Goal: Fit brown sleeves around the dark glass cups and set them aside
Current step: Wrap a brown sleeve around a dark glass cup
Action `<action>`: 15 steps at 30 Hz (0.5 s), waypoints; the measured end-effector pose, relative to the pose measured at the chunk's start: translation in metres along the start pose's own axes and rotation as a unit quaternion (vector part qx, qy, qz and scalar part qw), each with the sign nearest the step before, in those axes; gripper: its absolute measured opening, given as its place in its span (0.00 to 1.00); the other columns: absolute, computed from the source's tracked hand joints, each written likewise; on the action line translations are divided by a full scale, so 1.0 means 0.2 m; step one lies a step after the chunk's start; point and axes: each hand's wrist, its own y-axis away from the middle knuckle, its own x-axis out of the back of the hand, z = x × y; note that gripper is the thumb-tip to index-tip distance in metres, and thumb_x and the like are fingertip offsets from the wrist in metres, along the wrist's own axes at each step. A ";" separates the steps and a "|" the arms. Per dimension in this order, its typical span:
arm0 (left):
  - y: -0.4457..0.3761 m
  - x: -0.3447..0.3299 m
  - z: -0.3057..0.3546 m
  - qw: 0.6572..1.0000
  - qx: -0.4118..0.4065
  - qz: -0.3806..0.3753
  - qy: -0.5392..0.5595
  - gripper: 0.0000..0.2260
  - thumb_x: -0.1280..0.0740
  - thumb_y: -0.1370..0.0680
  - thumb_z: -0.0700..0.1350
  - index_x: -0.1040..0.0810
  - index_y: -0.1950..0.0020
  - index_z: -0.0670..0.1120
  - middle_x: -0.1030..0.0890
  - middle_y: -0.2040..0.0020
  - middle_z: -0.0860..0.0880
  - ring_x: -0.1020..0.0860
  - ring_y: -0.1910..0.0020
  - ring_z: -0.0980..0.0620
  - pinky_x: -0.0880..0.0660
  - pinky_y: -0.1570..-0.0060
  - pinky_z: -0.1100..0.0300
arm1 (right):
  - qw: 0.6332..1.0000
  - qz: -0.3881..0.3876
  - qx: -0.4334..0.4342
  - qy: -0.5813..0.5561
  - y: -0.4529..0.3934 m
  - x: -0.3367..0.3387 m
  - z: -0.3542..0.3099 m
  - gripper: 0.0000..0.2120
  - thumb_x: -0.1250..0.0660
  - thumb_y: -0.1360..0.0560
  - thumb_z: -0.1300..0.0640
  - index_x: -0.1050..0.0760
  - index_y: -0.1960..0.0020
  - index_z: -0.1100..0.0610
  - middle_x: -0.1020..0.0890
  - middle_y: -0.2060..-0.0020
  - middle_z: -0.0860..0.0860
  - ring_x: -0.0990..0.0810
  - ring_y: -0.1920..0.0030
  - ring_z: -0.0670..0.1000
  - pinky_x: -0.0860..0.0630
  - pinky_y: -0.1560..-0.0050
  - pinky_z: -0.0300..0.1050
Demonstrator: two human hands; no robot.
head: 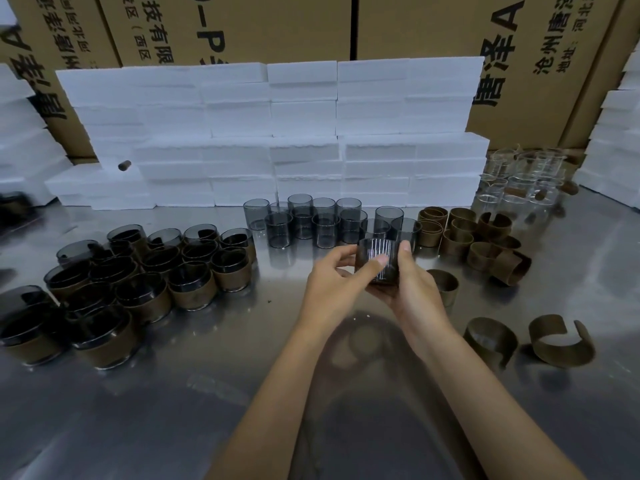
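A dark glass cup (377,261) with a brown sleeve around it is held above the steel table (173,393), just in front of the cluster of bare dark cups (322,221). It is gripped by both hands: the left hand (334,285) is curled around its left side, with a fingertip laid across the front, and the right hand (414,289) cradles it from the right and below, with the thumb up along the side. Whether the sleeve is fully seated cannot be told.

To the left of the bare cups, a group of sleeved cups (131,278) is gathered on the table. To their right, a heap of loose brown sleeves (474,240) is piled, and a few more single sleeves (561,341) lie nearer the viewer on that side. Clear glass cups (523,178) are stood further right and behind. Behind the bare cups, white foam blocks (277,133) are stacked, and cardboard boxes (415,26) printed with characters are seen behind those.
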 end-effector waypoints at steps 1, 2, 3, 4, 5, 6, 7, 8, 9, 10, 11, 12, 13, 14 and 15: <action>0.00 0.00 0.00 1.000 -0.002 -0.006 -0.013 0.16 0.22 0.27 0.56 0.17 0.41 0.54 0.15 0.47 0.54 0.18 0.55 0.64 0.27 0.57 0.73 | 1.000 -0.004 0.006 0.004 0.00 0.00 0.00 0.26 0.43 0.16 0.40 0.18 0.40 0.60 0.13 0.47 0.58 0.15 0.42 0.56 0.21 0.37 0.53; 0.00 0.00 0.00 1.000 -0.003 -0.010 -0.019 0.15 0.22 0.27 0.56 0.16 0.42 0.55 0.16 0.47 0.53 0.18 0.54 0.61 0.27 0.56 0.71 | 1.000 -0.008 0.011 0.004 0.00 0.01 -0.01 0.26 0.41 0.17 0.39 0.18 0.40 0.60 0.13 0.47 0.58 0.15 0.42 0.56 0.21 0.37 0.53; 0.00 0.01 0.00 1.000 -0.005 -0.021 -0.012 0.12 0.23 0.26 0.56 0.15 0.44 0.56 0.15 0.47 0.52 0.18 0.54 0.60 0.26 0.56 0.69 | 1.000 -0.011 0.014 0.002 0.00 0.01 -0.01 0.26 0.38 0.19 0.38 0.18 0.40 0.60 0.13 0.47 0.58 0.14 0.43 0.57 0.22 0.38 0.53; 0.00 0.02 0.00 0.999 -0.006 -0.039 0.005 0.10 0.23 0.25 0.55 0.14 0.46 0.57 0.14 0.48 0.52 0.18 0.54 0.60 0.25 0.57 0.68 | 1.000 -0.016 0.013 -0.002 0.01 0.01 -0.02 0.28 0.36 0.21 0.37 0.18 0.40 0.61 0.13 0.47 0.58 0.14 0.43 0.57 0.22 0.39 0.52; 0.01 0.02 0.00 0.998 0.001 -0.060 0.031 0.10 0.24 0.25 0.55 0.14 0.45 0.56 0.13 0.49 0.52 0.18 0.54 0.60 0.25 0.57 0.67 | 1.000 -0.023 0.008 -0.005 0.01 0.00 -0.03 0.30 0.34 0.23 0.34 0.19 0.39 0.60 0.13 0.46 0.58 0.14 0.43 0.57 0.21 0.40 0.52; 0.01 0.03 0.01 0.995 0.020 -0.073 0.062 0.11 0.23 0.25 0.54 0.15 0.44 0.55 0.13 0.49 0.52 0.17 0.53 0.59 0.24 0.57 0.66 | 0.999 -0.033 0.000 -0.008 0.01 0.00 -0.03 0.33 0.33 0.26 0.32 0.19 0.38 0.59 0.13 0.46 0.57 0.14 0.44 0.57 0.21 0.42 0.52; 0.00 0.03 0.01 0.991 0.049 -0.078 0.102 0.14 0.22 0.27 0.54 0.16 0.42 0.54 0.13 0.48 0.51 0.16 0.52 0.57 0.22 0.55 0.64 | 0.999 -0.046 -0.007 -0.010 0.01 0.00 -0.04 0.35 0.33 0.29 0.30 0.19 0.36 0.57 0.13 0.45 0.57 0.14 0.44 0.57 0.21 0.42 0.53; 0.00 0.03 0.00 0.983 0.080 -0.080 0.146 0.18 0.22 0.28 0.53 0.18 0.40 0.54 0.13 0.47 0.49 0.15 0.52 0.53 0.21 0.54 0.61 | 0.998 -0.058 -0.011 -0.013 0.01 0.00 -0.04 0.37 0.32 0.31 0.29 0.20 0.36 0.56 0.14 0.45 0.58 0.14 0.43 0.57 0.22 0.41 0.54; 0.00 0.03 0.00 0.974 0.102 -0.084 0.184 0.20 0.21 0.28 0.52 0.20 0.38 0.51 0.13 0.47 0.47 0.15 0.54 0.51 0.20 0.54 0.58 | 0.998 -0.064 -0.015 -0.018 0.02 0.00 -0.05 0.38 0.32 0.32 0.28 0.21 0.36 0.56 0.14 0.44 0.58 0.14 0.43 0.58 0.22 0.39 0.55; 0.00 0.02 -0.01 0.966 0.116 -0.090 0.212 0.22 0.22 0.28 0.51 0.22 0.36 0.48 0.13 0.49 0.46 0.15 0.55 0.49 0.20 0.54 0.57 | 0.997 -0.064 -0.019 -0.024 0.02 0.00 -0.05 0.39 0.31 0.33 0.27 0.21 0.36 0.57 0.14 0.44 0.59 0.15 0.42 0.59 0.22 0.37 0.57; 0.00 0.02 -0.01 0.960 0.126 -0.098 0.231 0.23 0.22 0.27 0.50 0.23 0.35 0.45 0.13 0.50 0.46 0.15 0.56 0.47 0.19 0.54 0.56 | 0.997 -0.063 -0.023 -0.028 0.02 0.00 -0.06 0.40 0.31 0.33 0.27 0.22 0.36 0.57 0.14 0.43 0.60 0.15 0.41 0.60 0.23 0.35 0.58; 0.00 0.02 -0.01 0.955 0.132 -0.104 0.246 0.24 0.23 0.27 0.49 0.24 0.35 0.43 0.13 0.51 0.45 0.15 0.56 0.46 0.18 0.53 0.56 | 0.997 -0.066 -0.027 -0.029 0.02 0.00 -0.06 0.40 0.32 0.32 0.27 0.22 0.35 0.58 0.15 0.43 0.60 0.16 0.40 0.61 0.25 0.33 0.59; 0.01 0.02 -0.01 0.951 0.136 -0.106 0.258 0.23 0.23 0.26 0.49 0.24 0.36 0.40 0.13 0.51 0.44 0.15 0.55 0.45 0.18 0.51 0.55 | 0.996 -0.078 -0.030 -0.027 0.02 0.01 -0.05 0.40 0.34 0.30 0.27 0.22 0.34 0.59 0.15 0.42 0.60 0.17 0.39 0.61 0.26 0.31 0.61; 0.01 0.02 -0.01 0.948 0.137 -0.109 0.266 0.22 0.24 0.24 0.48 0.23 0.35 0.38 0.14 0.50 0.43 0.15 0.54 0.44 0.18 0.51 0.55 | 0.995 -0.090 -0.033 -0.025 0.02 0.01 -0.05 0.40 0.36 0.28 0.27 0.22 0.34 0.59 0.16 0.41 0.61 0.18 0.38 0.62 0.27 0.29 0.62; 0.00 0.02 -0.01 0.946 0.135 -0.113 0.271 0.20 0.26 0.22 0.47 0.23 0.35 0.36 0.14 0.50 0.42 0.15 0.53 0.44 0.18 0.51 0.55 | 0.994 -0.100 -0.038 -0.024 0.02 0.01 -0.05 0.39 0.37 0.27 0.27 0.22 0.34 0.59 0.16 0.41 0.61 0.18 0.37 0.62 0.28 0.29 0.64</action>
